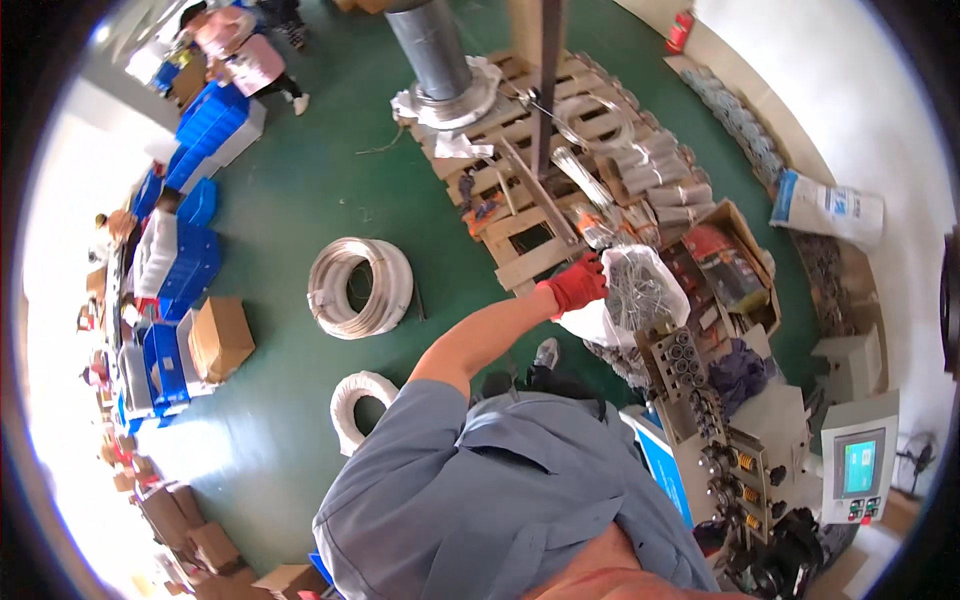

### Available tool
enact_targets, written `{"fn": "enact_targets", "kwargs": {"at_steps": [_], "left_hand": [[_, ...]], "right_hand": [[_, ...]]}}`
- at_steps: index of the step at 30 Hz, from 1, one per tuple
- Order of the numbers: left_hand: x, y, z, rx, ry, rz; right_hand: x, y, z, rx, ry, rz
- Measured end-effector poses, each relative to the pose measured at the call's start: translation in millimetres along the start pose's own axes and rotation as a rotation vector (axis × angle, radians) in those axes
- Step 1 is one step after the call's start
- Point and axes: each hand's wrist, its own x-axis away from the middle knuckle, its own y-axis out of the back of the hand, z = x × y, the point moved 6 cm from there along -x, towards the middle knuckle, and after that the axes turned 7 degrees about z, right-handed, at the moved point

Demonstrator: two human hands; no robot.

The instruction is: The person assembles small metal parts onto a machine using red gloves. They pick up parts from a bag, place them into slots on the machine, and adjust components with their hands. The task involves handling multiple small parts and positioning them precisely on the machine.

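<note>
My left hand (578, 286), in a red glove, reaches forward to the left rim of a white sack (592, 324). Its fingers look closed on the sack's edge, though the fingertips are partly hidden. A tangle of thin, bent metal wire pieces (640, 288) fills the sack's open mouth. Just nearer than the sack stands a machine with a row of metal rollers (684, 360). My right hand is out of sight.
Beyond the sack lies a wooden pallet (525, 262) with wire bundles and a steel post. An open cardboard box (768, 300) stands to the right. Wire coils (362, 288) lie on the green floor at left. A control panel (860, 460) is at right; another person is far left.
</note>
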Motion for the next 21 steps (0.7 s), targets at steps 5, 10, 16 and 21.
{"fn": "enact_targets", "kwargs": {"at_steps": [5, 10, 16, 21], "left_hand": [[-42, 9, 27, 0.059, -0.09, 0.046], [-39, -3, 67, 0.017, -0.193, 0.0], [-29, 75, 165, 0.206, -0.194, -0.198], [4, 52, 361, 0.515, 0.683, -0.152]], "right_hand": [[38, 30, -10, -0.114, -0.134, -0.1], [69, 39, 2, -0.234, -0.207, -0.194], [136, 38, 18, -0.404, -0.307, -0.333], [229, 41, 49, -0.539, -0.376, -0.49]]}}
